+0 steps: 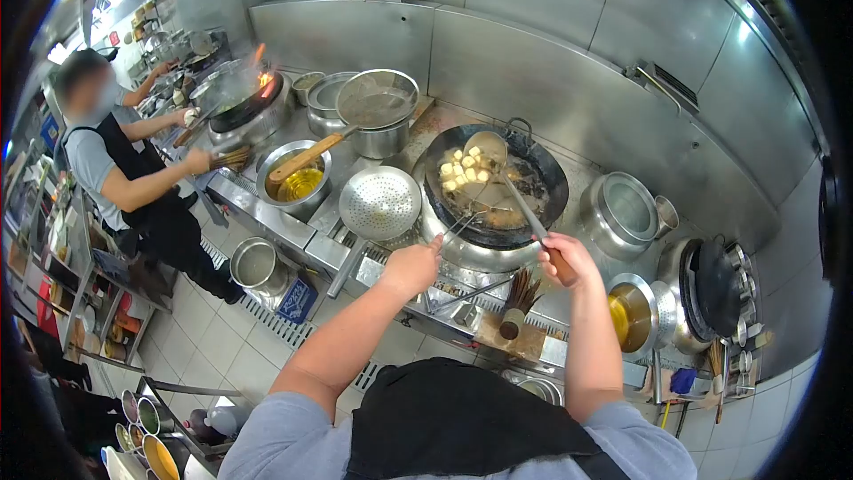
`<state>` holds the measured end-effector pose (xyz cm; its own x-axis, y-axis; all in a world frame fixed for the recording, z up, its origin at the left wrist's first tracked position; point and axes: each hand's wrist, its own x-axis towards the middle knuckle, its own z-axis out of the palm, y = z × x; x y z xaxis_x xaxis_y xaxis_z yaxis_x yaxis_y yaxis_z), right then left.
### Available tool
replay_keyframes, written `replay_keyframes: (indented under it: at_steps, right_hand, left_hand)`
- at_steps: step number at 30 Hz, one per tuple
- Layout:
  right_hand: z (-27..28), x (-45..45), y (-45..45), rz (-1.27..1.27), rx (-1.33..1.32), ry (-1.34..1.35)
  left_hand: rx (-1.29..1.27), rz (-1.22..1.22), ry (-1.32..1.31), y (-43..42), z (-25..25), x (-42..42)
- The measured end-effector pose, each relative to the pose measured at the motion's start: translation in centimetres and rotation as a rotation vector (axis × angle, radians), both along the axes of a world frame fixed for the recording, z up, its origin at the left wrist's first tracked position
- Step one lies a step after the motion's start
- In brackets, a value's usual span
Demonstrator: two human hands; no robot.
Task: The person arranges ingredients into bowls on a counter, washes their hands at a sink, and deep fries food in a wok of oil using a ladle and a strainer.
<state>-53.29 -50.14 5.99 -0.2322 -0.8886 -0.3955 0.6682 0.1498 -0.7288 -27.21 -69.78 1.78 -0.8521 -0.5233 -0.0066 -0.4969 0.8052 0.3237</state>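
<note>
A large dark wok (553, 180) sits on the stove ahead of me, with brownish liquid in it. Pale cubes (462, 169) lie in a group at its left side, next to the bowl of a ladle (487, 146). My right hand (573, 260) is wrapped round the ladle's wooden handle at the wok's near right. At the near left edge, my left hand (414, 268) is closed on a thin metal tool (460, 224) that reaches over the wok; its exact shape is hard to make out.
A perforated skimmer (380, 203) lies left of the wok, near a pot of yellow oil (322, 180). A bamboo brush (521, 295) stands at the front edge. Right are metal pots (613, 213) and an oil bowl (633, 340). A co-worker (133, 178) works beside a flaming wok.
</note>
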Motion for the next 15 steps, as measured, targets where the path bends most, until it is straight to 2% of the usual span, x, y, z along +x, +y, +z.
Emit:
replay_keyframes:
  at_steps: [2,4,6,9,12,15]
  right_hand:
    - [1.0,-0.4,0.7,0.084,0.191,0.572]
    - [2.8,-0.1,1.4,0.103,0.232,0.66]
    - [4.4,0.2,2.1,0.202,0.293,1.027]
    - [8.1,1.6,3.3,0.243,0.378,1.169]
    - [9.1,1.1,2.5,0.289,0.498,1.312]
    - [8.4,-0.3,0.3,0.427,0.549,1.647]
  left_hand:
    - [-0.004,-0.007,0.009,0.1,0.0,0.1]
    - [0.004,-0.004,-0.002,0.3,0.0,0.2]
    - [0.016,0.002,-0.02,0.8,0.7,0.4]
    - [0.03,0.012,-0.054,1.0,0.9,0.8]
    - [0.037,0.007,-0.06,1.1,0.9,1.0]
    - [0.026,-0.007,-0.055,1.2,1.3,0.8]
